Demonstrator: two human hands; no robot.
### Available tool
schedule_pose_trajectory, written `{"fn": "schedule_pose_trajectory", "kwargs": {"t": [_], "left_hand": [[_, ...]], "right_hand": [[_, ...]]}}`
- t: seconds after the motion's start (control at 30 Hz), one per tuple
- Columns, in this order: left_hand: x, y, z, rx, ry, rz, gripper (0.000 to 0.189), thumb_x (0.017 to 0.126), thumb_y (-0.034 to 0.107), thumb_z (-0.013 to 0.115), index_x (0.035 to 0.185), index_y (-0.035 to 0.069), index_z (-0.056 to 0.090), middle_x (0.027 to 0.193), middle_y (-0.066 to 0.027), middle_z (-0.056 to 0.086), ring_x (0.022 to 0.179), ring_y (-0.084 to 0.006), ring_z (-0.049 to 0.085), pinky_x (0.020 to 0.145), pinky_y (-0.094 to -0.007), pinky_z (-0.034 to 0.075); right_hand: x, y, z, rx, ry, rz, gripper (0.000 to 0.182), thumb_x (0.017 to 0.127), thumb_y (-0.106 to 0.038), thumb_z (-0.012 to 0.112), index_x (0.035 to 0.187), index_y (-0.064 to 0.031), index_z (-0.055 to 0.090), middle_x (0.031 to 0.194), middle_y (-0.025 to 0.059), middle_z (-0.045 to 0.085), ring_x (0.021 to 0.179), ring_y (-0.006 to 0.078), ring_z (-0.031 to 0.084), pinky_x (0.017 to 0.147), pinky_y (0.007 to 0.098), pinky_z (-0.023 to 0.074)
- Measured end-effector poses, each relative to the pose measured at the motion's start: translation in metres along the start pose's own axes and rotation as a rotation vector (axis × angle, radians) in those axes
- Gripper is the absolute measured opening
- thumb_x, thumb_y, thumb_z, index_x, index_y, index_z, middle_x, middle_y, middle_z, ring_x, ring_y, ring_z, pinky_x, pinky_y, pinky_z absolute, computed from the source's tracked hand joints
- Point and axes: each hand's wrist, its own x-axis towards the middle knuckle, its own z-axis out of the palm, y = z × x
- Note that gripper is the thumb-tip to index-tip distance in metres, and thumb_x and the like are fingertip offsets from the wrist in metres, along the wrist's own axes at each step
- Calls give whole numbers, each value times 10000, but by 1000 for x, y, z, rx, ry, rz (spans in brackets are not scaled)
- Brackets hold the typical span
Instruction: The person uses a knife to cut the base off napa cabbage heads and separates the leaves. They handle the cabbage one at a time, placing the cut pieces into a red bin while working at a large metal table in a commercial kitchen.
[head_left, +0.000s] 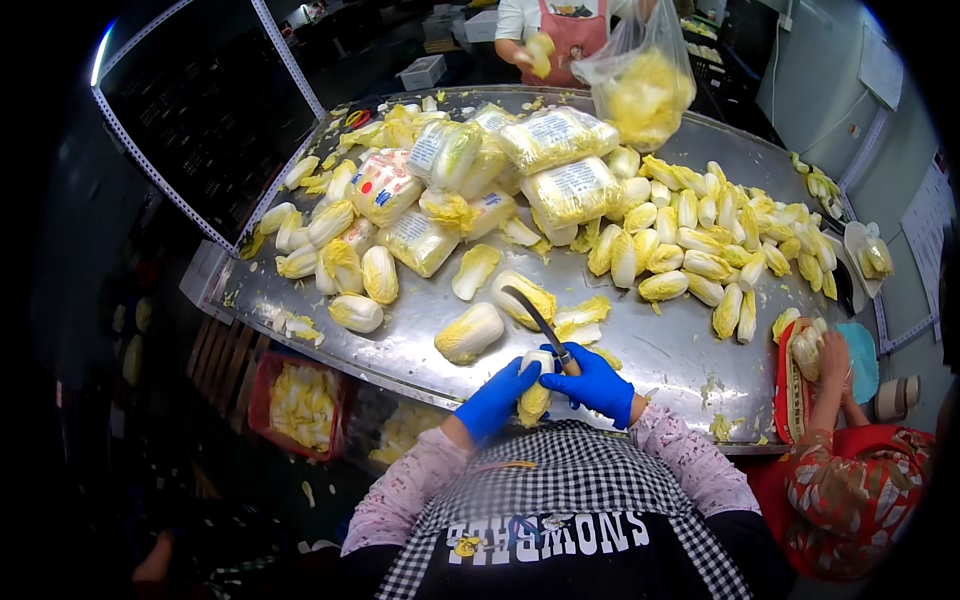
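In blue gloves, both my hands meet at the near edge of the steel table (660, 375). My left hand (491, 397) grips a small trimmed napa cabbage (534, 401), its white end up. My right hand (596, 381) closes around the wooden handle of a curved knife (536, 311) and also touches the cabbage. The dark blade points up and away to the left. Just beyond lie a whole napa cabbage (471, 334), another (531, 300) partly behind the blade, and loose yellow leaves (581, 319).
Bagged cabbages (574, 191) are stacked mid-table, with loose cabbage hearts (705, 240) to the right. A red crate of leaves (300, 405) stands low left. Across the table a person holds a clear bag (645, 90); at right another person's hands touch cabbage on a red scale (791, 382).
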Motion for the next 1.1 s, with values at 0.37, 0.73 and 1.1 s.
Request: {"fn": "schedule_pose_trajectory", "kwargs": {"t": [0.37,0.73,1.1], "left_hand": [[3,-3,-6,-468,-239,69,643,959,404,442,1444,59,197,1367,-161,391,1235,-282,446,1001,-470,411],[-1,-2,5,-229,-152,11,613,919,341,558,1393,54,297,1260,-131,502,1130,-234,539,939,-373,478],[-14,16,18,198,-122,-14,539,848,287,671,1258,8,462,1144,-91,587,1030,-176,583,888,-308,483]], "right_hand": [[-10,3,-1,105,49,71,459,843,-334,662,1209,-76,559,829,38,622,547,74,528,471,199,440],[-10,24,10,97,99,9,589,775,-364,738,1199,-33,497,959,88,614,794,142,606,609,255,506],[-22,12,-6,-121,-40,7,666,753,-457,725,1194,-24,477,1088,183,592,988,255,590,847,365,471]]}}
